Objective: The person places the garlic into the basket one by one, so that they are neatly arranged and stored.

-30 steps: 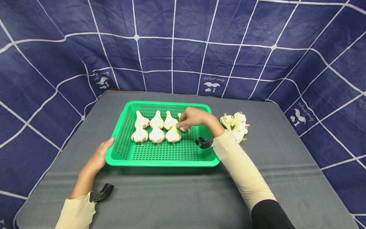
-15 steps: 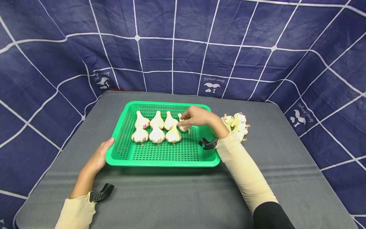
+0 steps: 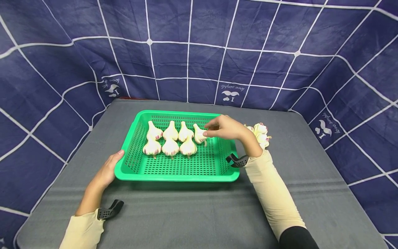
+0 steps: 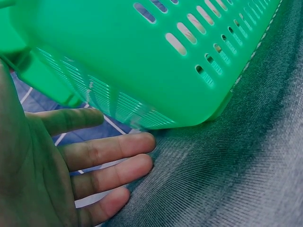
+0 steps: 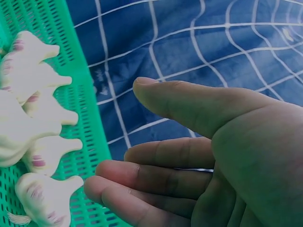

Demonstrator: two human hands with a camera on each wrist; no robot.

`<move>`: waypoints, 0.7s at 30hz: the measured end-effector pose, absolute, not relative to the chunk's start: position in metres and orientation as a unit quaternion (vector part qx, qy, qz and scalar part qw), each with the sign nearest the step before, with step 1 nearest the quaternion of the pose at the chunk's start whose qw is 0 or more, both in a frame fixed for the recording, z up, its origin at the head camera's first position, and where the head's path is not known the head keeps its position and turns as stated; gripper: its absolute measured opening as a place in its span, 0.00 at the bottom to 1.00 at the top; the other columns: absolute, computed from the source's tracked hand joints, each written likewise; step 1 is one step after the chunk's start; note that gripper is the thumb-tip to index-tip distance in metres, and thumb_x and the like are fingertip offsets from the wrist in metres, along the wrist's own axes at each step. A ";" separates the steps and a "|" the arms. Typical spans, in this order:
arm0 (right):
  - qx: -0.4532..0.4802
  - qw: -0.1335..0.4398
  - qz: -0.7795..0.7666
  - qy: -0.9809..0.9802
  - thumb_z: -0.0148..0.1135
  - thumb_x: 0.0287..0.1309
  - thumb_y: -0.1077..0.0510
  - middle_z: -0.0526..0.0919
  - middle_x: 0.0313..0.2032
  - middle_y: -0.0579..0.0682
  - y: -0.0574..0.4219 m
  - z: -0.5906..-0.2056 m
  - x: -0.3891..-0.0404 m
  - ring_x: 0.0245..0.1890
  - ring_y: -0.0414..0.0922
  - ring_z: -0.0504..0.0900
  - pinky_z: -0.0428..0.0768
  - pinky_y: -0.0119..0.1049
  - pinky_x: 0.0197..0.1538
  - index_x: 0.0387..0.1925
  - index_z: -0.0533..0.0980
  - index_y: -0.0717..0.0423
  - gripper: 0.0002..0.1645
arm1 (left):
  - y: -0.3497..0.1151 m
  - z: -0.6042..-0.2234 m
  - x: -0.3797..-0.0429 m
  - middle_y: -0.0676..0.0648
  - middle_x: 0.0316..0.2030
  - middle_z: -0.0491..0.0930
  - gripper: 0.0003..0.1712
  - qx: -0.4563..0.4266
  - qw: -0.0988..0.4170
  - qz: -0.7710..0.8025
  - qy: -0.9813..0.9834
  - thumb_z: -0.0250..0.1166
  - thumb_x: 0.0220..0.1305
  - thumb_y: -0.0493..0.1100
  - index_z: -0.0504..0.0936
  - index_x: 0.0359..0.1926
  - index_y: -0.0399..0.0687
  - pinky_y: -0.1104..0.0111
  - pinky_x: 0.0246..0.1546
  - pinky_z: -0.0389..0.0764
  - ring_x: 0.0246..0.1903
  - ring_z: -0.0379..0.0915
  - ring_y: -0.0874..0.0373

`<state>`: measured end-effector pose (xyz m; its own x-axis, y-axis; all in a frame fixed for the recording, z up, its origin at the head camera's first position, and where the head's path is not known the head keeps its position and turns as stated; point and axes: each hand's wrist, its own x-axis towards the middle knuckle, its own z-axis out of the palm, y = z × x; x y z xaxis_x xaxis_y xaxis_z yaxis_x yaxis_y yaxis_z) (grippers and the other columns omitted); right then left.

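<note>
right hand (image 3: 227,126) is released, fingers loose, just beside the rightmost garlic bulb (image 3: 199,134); it and six others sit in the green basket (image 3: 177,177). risk: a low fingertip snags that bulb and rolls it. left hand (image 3: 109,169) touches the rim, fingers straight, so a bump could skid the basket. right arm (image 3: 275,193) hides some loose garlic (image 3: 260,129) on the worktop (image 3: 186,214); count unclear.

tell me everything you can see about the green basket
The green basket is a shallow rectangle that looks like plastic, with rounded corners, a smooth rim and slots through its floor and walls. It stands upright on grey cloth, long sides running left to right. Seven garlic bulbs lie in it, four behind three. The left hand touches its left rim; the right hand hides its far right corner, contact unclear.
</note>
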<state>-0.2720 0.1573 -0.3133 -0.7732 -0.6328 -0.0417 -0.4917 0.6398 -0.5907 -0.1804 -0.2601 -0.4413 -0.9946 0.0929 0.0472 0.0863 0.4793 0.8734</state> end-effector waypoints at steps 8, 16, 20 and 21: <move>-0.294 0.080 -0.338 0.890 0.67 0.62 0.52 0.87 0.45 0.51 0.179 -0.316 -0.253 0.43 0.45 0.85 0.80 0.42 0.48 0.56 0.79 0.63 0.25 | -0.259 -0.440 -0.181 0.50 0.33 0.77 0.32 0.060 0.002 0.515 0.855 0.34 0.77 0.51 0.77 0.43 0.28 0.81 0.43 0.65 0.35 0.69 0.72; -0.258 0.003 -0.399 0.880 0.67 0.62 0.57 0.87 0.38 0.53 0.211 -0.329 -0.236 0.38 0.44 0.85 0.81 0.37 0.42 0.53 0.80 0.66 0.21 | -0.258 -0.442 -0.181 0.38 0.40 0.77 0.34 0.045 0.014 0.510 0.859 0.34 0.77 0.51 0.74 0.48 0.23 0.79 0.45 0.64 0.37 0.67 0.74; -0.243 -0.030 -0.403 0.882 0.67 0.62 0.59 0.87 0.38 0.56 0.224 -0.335 -0.235 0.36 0.45 0.85 0.81 0.33 0.39 0.51 0.80 0.68 0.20 | -0.259 -0.442 -0.180 0.38 0.42 0.76 0.34 0.040 0.009 0.504 0.863 0.34 0.77 0.52 0.73 0.50 0.23 0.80 0.45 0.63 0.38 0.65 0.75; -0.240 -0.042 -0.399 0.884 0.67 0.62 0.59 0.87 0.38 0.56 0.227 -0.336 -0.235 0.36 0.45 0.85 0.80 0.32 0.39 0.50 0.81 0.68 0.19 | -0.259 -0.442 -0.180 0.39 0.39 0.77 0.34 0.044 0.008 0.507 0.861 0.34 0.77 0.51 0.74 0.48 0.24 0.80 0.44 0.64 0.37 0.66 0.74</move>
